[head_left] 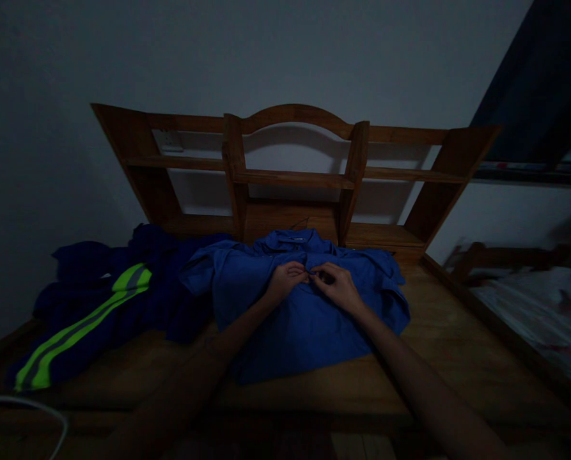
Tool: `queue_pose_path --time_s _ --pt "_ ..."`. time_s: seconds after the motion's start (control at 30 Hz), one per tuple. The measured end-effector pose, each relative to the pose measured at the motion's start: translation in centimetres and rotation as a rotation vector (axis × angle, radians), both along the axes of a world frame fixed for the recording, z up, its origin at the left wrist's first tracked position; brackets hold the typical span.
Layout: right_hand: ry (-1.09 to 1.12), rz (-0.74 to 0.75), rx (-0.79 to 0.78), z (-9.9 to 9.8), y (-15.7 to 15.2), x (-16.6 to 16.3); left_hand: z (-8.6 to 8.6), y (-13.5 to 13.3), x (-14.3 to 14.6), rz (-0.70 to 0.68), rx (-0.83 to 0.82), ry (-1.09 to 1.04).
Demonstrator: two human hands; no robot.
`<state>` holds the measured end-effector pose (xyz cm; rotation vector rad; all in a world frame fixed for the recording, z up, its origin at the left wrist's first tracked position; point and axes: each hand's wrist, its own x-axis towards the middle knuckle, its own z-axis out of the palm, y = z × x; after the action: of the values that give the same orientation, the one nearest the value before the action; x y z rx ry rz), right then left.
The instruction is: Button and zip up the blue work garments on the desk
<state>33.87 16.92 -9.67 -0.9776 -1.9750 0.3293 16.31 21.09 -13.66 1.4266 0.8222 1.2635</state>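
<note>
A blue collared shirt [289,332] lies spread out on the wooden desk, its collar toward the shelf at the back. My left hand [288,280] pinches the front opening of the shirt near the chest. Just beside it, my right hand [337,285] has its thumb and forefinger closed on the same front edge. The fingertips of both hands almost meet there. Any button between them is too small and dark to make out.
A dark blue garment [107,306] with yellow-green and grey stripes lies left of the shirt. Behind stands a wooden shelf [292,179] against the wall. A white cable [36,404] curves at the lower left. Clear plastic wrapping [544,313] is on the right, beyond the desk [458,358].
</note>
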Motion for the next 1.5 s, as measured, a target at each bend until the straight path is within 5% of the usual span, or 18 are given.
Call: queue_pose_path --time_s 0.57,1.1,1.5 --pt "0.193 0.029 -0.237 -0.6 0.7 0.1 1.3 -1.1 0.0 0.011 0.074 0.039" --pt "-0.145 -0.036 -0.037 -0.8 0.8 0.1 0.4 -0.7 0.6 0.005 -0.028 -0.039" --pt "-0.096 -0.034 0.047 -1.1 1.0 0.0 0.0 -0.2 0.7 0.060 -0.097 -0.082"
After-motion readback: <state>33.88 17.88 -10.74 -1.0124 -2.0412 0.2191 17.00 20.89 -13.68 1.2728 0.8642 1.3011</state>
